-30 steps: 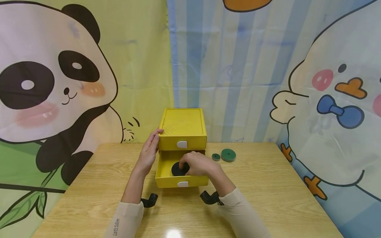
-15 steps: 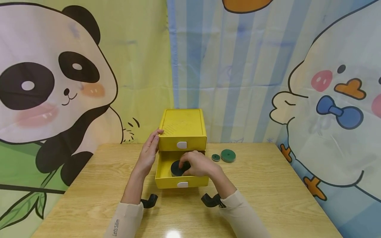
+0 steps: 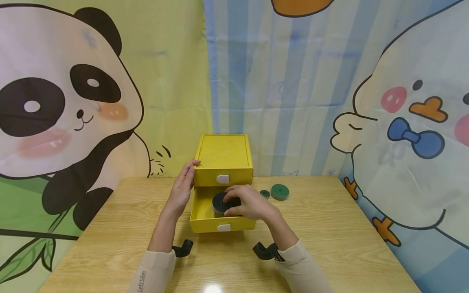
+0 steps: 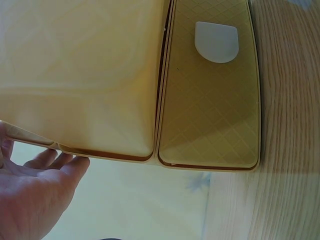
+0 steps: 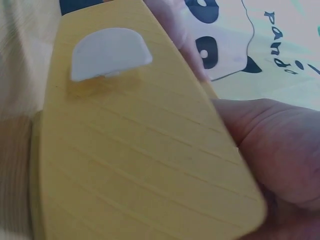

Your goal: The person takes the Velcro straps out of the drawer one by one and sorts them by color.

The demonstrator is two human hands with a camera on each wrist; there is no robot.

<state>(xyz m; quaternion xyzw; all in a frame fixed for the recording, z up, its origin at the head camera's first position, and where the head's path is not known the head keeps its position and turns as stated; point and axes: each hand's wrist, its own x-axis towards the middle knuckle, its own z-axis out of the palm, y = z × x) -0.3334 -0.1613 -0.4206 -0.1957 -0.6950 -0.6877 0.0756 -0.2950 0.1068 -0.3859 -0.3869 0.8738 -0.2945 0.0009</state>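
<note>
A yellow two-drawer box [image 3: 224, 151] stands on the table with its lower drawer [image 3: 199, 206] pulled out. My left hand [image 3: 181, 188] rests its fairly straight fingers against the box's left side; the left wrist view shows the same hand [image 4: 37, 195] at the box edge. Inside the drawer's space, my right hand [image 3: 253, 202] pinches a black round roll [image 3: 218, 202], fingers at its centre and thumb at its outer side. The hand covers the roll's right part. In the right wrist view the drawer front [image 5: 135, 145] hides the roll.
Two green rolls, one small [image 3: 265, 194] and one larger [image 3: 280, 192], lie on the wooden table [image 3: 329, 228] to the right of the box. A printed cloth [image 3: 249, 81] hangs behind the table. Black wrist mounts [image 3: 264, 251] sit at the forearms.
My right hand has lifted the black roll a little and shifted slightly right, so more of the roll's side shows. The left hand stays on the box.
</note>
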